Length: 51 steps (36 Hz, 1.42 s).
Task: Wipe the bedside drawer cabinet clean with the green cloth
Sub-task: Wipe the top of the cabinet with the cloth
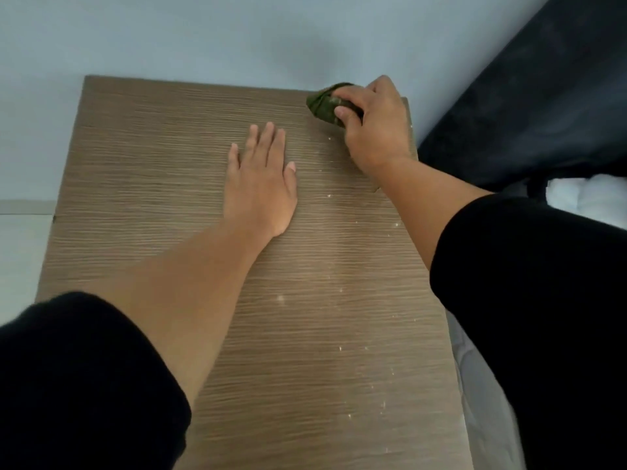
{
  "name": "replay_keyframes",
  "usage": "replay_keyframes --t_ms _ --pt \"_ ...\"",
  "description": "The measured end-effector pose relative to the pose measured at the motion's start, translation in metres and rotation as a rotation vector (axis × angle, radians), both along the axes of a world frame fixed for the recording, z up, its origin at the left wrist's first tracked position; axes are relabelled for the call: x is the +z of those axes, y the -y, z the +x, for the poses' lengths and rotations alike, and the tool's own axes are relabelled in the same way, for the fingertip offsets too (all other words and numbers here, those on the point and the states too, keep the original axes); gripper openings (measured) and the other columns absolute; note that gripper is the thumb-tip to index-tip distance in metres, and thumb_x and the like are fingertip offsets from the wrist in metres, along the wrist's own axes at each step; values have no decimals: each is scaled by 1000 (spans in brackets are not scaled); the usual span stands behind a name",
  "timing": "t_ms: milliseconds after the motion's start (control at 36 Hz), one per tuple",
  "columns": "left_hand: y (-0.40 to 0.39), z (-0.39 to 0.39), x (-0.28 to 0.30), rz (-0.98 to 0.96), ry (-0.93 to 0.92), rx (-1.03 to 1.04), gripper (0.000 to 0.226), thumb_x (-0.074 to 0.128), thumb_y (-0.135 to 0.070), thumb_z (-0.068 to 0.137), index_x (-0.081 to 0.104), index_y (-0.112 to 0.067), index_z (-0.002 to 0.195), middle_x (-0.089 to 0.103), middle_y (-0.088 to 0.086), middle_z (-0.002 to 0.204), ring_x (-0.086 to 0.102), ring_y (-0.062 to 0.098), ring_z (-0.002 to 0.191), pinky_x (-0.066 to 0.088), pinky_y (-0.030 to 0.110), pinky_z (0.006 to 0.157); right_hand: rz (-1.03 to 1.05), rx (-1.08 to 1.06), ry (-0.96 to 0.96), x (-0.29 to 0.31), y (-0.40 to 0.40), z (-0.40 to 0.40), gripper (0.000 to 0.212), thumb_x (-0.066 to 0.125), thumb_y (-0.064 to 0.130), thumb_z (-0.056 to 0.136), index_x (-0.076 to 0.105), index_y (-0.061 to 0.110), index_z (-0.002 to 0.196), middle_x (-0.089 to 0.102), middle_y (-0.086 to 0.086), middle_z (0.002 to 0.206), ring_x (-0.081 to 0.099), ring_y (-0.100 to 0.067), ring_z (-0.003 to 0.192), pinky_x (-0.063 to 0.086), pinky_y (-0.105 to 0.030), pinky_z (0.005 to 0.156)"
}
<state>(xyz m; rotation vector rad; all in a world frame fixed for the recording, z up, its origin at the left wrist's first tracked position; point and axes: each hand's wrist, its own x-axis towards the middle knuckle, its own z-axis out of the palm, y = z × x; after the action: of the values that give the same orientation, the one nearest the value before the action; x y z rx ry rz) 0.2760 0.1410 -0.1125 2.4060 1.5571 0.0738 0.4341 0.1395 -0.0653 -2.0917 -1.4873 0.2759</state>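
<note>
Since the cloth (327, 104) is balled up into a tight wad instead of spread flat, it looks like the idea is to scrub with pressure rather than sweep wide. It sits at the far right corner of the cabinet (152, 157) top, right by the wall (203, 35), with the right hand (376, 127) curled over it, fingers and thumb clamped around the bundle. Starting in the back corner makes sense to me, you'd drag the mess toward yourself from there.

The left hand (263, 184) lies flat on the surface near the middle, fingers straight and together, holding nothing. My guess is it's there to brace the body while leaning in, or to steady the cabinet.

Little white specks (281, 297) are scattered down the right half of the wood-grain top, from near the cloth all the way to the near edge, so most of the wiping looks not yet done. Both arms have black sleeves (529, 300) pushed up. Off to the right there's something dark and padded (543, 106), probably a bed, with a bit of white fabric (590, 195) below it.
</note>
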Motion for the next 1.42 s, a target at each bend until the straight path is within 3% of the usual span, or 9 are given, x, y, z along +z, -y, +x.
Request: replay_keyframes --t_ms 139,250,361,722,833,972,1139,1417 --pt "-1 1 -5 44 20 19 56 16 -36 99 10 -17 151 7 0 161 2 17 149 5 41 121 -21 -8 35 -14 -33 10 28 51 23 94 62 22 120 49 -9 118 45 -19 110 27 -12 86" --pt "-2 2 -7 36 21 24 56 16 -36 98 9 -19 151 5 -2 161 1 15 149 4 40 121 -46 -24 87 -26 -49 10 28 49 23 95 63 23 119 50 -9 121 45 -24 112 37 -25 95" --pt "-5 1 -7 30 13 31 56 15 -36 99 8 -20 151 5 -3 161 1 15 149 4 40 121 -51 -45 134 -36 -53 7 27 48 27 94 63 27 117 53 -6 119 45 -26 110 40 -36 93" --pt "-6 0 -8 40 48 31 52 18 -29 100 12 -17 151 9 -2 160 2 15 149 3 40 121 -121 138 18 -34 -30 5 24 56 24 91 67 24 112 54 -7 115 45 -24 110 33 -24 96" --pt "-5 -1 -8 52 97 17 51 23 -23 100 16 -17 150 14 -2 159 6 14 148 3 41 121 -104 176 33 -35 1 -5 23 59 22 89 70 23 109 57 -8 109 47 -25 104 30 -20 88" --pt "-7 -3 -5 47 201 13 52 32 -18 97 24 -17 148 25 -2 156 13 14 147 6 43 121 -100 193 -5 -36 48 -20 21 62 20 87 72 20 106 58 -8 105 48 -27 102 38 -29 91" --pt "2 -9 4 -43 313 -25 50 41 -21 95 33 -15 144 31 2 153 13 17 147 5 41 120 -125 202 -16 -37 118 -39 21 65 17 83 73 16 102 58 -13 103 50 -30 100 28 -18 87" --pt "74 -34 8 -153 217 -62 52 43 -26 96 33 -14 145 25 4 156 8 21 148 3 41 120 -163 192 -64 -34 229 -74 22 63 16 79 75 13 98 60 -17 97 54 -35 94 31 -20 87"
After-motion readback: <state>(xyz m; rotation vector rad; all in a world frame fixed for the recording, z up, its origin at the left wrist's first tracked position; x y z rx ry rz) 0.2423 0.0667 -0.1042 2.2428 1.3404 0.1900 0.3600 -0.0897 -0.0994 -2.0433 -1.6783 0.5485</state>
